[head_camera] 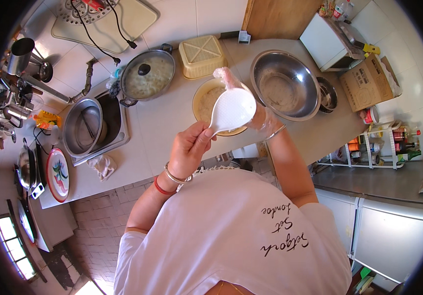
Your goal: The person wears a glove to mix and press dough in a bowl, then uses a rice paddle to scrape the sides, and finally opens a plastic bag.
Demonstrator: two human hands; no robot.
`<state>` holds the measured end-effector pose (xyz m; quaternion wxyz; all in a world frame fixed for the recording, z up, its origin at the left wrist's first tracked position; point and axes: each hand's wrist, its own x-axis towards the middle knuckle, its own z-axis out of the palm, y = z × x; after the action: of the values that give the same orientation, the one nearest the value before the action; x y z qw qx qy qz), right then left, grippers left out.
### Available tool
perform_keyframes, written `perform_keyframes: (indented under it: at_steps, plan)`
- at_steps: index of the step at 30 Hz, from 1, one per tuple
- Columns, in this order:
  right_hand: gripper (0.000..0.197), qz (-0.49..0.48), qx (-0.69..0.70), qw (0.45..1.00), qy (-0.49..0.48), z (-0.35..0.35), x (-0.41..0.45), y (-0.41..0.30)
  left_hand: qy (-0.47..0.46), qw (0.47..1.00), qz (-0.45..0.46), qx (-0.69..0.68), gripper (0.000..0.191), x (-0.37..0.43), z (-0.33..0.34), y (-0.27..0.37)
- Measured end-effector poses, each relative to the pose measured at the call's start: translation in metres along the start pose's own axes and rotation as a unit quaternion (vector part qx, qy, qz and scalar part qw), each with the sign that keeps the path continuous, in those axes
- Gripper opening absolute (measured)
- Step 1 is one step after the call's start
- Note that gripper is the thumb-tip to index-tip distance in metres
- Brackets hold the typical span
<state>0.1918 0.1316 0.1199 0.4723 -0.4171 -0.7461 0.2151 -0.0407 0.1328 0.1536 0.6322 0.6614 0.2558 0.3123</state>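
My left hand (193, 144) is bare and closed around the handle of a white plastic rice paddle (234, 109). The paddle's broad blade is raised over a yellow-rimmed bowl (201, 92) that holds a pale, lumpy food. My right hand (259, 120), in a clear plastic glove, is behind and beside the blade, above the bowl's right side. The blade hides much of it, so whether its fingers hold anything cannot be seen. A gloved part also shows above the blade's top edge.
Around the bowl stand an upturned yellow plastic basket (202, 55), a glass-lidded pot (148, 75) and a large steel basin (285, 84). Another metal basin (83, 127) sits over the sink at left, near a crumpled cloth (102, 166). A cardboard box (366, 83) stands at right.
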Motion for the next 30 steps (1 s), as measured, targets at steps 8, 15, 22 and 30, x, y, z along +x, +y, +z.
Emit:
perform_keyframes:
  at_steps: [8, 15, 22, 30]
  plan:
    - [0.121, -0.025, -0.065, 0.997, 0.027, -0.012, -0.005, 0.009, 0.124, 0.986, 0.030, 0.107, 0.018, 0.021, -0.018, -0.021]
    - [0.101, 0.210, 0.266, 0.920, -0.195, -0.024, 0.014, -0.027, 0.010, 0.918, 0.236, 0.318, 0.006, 0.048, -0.022, -0.020]
    - [0.110, 0.015, 0.097, 0.978, -0.186, -0.019, 0.002, -0.001, -0.103, 0.947, 0.147, 0.265, 0.008, 0.031, -0.019, -0.016]
    - [0.103, 0.094, 0.153, 0.979, -0.093, -0.026, -0.005, 0.016, 0.047, 0.993, 0.016, 0.110, 0.015, 0.030, -0.018, -0.010]
